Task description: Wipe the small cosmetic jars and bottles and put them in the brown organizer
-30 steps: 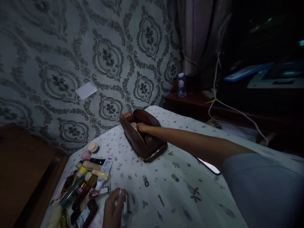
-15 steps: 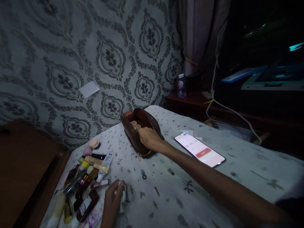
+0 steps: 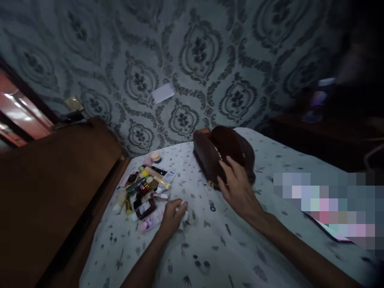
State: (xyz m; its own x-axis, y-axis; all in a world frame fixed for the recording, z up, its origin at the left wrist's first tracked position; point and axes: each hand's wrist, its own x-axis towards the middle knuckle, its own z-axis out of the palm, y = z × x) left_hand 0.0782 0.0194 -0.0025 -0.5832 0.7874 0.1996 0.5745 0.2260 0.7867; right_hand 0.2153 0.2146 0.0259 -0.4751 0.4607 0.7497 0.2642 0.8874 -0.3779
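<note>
A brown zip pouch (image 3: 207,160) stands on the patterned white sheet, its top unzipped and its dark inside showing. My right hand (image 3: 238,190) is at the pouch's near side, fingers spread with nothing in them. My left hand (image 3: 173,216) rests on the sheet, thumb and fingers closed around something pale that I cannot make out. Just left of it lies a heap of cosmetics: a pink-and-white tube (image 3: 151,221), a dark red bottle with a white label (image 3: 145,209), a lidded jar (image 3: 156,157) and several other tubes and bottles.
A phone (image 3: 330,232), largely blurred out, lies on the sheet at the right. Beyond it, a bottle (image 3: 318,100) stands on a dark table. A brown wooden panel (image 3: 54,192) borders the bed at the left. Patterned wallpaper (image 3: 201,52) rises behind the pouch.
The view has swung left. My right hand has come out of the pouch, its fingers now spread at the near side. My left hand stays beside the cosmetics.
</note>
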